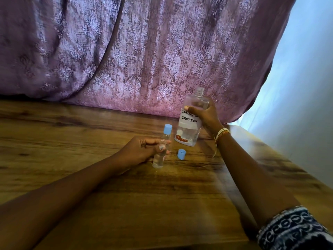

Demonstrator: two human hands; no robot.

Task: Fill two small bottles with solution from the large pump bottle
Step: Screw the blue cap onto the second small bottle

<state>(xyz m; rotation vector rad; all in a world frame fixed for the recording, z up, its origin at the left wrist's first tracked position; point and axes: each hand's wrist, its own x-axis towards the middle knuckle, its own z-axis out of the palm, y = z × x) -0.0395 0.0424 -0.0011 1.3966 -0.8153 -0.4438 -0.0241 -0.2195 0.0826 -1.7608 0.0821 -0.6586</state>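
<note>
My right hand (205, 116) is wrapped round the big bottle (191, 120), which I hold off the table (72, 141) with its neck bare and no pump in sight. My left hand (142, 150) grips a small bottle (159, 160), uncapped, its base on the wood. Just beyond that grip stands the second vial (166, 133), capped in blue; between my two grips lies a loose cap (181, 154). Risks as I judge them: the wide neck could flood the narrow mouth and spill; a tilting wrist could knock the capped vial; the held vial could slip if wet.
</note>
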